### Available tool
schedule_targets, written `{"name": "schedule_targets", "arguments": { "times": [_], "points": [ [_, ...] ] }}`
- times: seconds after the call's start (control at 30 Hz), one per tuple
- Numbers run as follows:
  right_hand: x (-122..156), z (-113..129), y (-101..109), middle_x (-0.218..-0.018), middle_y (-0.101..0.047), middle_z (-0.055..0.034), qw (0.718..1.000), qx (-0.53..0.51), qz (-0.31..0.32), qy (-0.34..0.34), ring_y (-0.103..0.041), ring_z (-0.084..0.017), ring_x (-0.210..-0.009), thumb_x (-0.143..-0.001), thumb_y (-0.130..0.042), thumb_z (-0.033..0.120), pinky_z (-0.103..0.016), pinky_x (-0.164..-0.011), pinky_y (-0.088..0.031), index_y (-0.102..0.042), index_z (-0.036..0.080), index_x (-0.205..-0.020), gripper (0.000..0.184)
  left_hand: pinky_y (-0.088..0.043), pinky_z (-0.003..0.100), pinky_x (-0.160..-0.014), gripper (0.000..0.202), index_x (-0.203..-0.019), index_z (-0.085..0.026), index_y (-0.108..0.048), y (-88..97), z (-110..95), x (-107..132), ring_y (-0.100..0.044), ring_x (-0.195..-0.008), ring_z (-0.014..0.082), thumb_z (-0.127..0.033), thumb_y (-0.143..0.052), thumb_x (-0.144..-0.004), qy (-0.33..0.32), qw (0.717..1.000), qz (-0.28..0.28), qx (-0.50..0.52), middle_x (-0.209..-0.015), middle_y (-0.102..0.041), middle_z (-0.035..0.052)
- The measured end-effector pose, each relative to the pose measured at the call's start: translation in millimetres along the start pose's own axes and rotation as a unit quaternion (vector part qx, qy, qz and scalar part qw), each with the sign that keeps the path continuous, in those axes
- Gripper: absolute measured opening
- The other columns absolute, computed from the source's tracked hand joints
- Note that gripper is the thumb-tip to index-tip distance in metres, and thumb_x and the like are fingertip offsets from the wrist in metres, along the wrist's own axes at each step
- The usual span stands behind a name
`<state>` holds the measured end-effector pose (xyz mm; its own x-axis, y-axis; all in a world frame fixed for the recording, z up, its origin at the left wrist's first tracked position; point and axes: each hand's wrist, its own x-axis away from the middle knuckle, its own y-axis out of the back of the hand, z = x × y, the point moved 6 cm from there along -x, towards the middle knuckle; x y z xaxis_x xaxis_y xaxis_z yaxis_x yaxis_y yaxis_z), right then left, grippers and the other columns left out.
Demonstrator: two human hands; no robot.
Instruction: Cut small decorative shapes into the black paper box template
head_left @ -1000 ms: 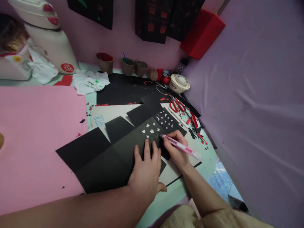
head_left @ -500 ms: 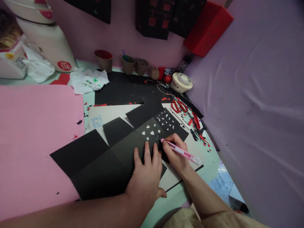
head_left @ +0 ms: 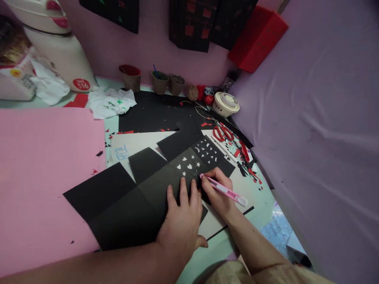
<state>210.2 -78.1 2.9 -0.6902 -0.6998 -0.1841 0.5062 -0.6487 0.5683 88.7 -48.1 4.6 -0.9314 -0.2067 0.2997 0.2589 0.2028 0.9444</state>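
Observation:
Black card with folds and flaps lies across the table, with hearts, stars and small triangles cut through its right part. Flat on it rests my left hand, fingers spread, fingertips just below the cut stars. A pink craft knife is pinched in my right hand, its tip at the card beside my left fingertips. Faint drawn lines show on the card near that tip. Under the card lies a pale board with blue writing.
Red-handled scissors, a white pen and paper scraps lie to the right. Behind stand several paper cups, a twine ball and a lidded bowl. Pink sheet covers the left; crumpled tissue lies behind it.
The back end of the craft knife has shifted slightly left, its tip staying near the same spot. My left hand keeps its place on the card.

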Motion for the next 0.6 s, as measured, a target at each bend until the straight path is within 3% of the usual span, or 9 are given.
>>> {"name": "schedule_targets", "arguments": {
  "times": [0.33, 0.6],
  "points": [
    [5, 11, -7, -0.061, -0.05, 0.0059, 0.997, 0.063, -0.008, 0.05, -0.044, -0.009, -0.051, -0.084, -0.057, 0.024, -0.022, -0.052, -0.036, -0.049, 0.021, -0.071, 0.016, -0.025, 0.071, -0.107, 0.112, -0.151, -0.009, -0.026, 0.5, 0, -2, -0.017, -0.143, 0.0475, -0.075, -0.063, -0.068, 0.003, 1.0, -0.006, 0.008, -0.156, -0.016, 0.0228],
    [4, 6, -8, -0.064, -0.053, 0.0042, 0.999, 0.037, -0.009, 0.022, -0.045, -0.011, -0.054, -0.084, -0.055, 0.023, -0.023, -0.053, -0.037, -0.045, 0.022, -0.07, 0.018, -0.026, 0.071, -0.107, 0.113, -0.151, -0.01, -0.024, 0.3, 0, -1, -0.018, -0.143, 0.0473, -0.075, -0.064, -0.067, 0.003, 1.0, -0.012, 0.016, -0.156, -0.018, 0.023]
  ]
}}
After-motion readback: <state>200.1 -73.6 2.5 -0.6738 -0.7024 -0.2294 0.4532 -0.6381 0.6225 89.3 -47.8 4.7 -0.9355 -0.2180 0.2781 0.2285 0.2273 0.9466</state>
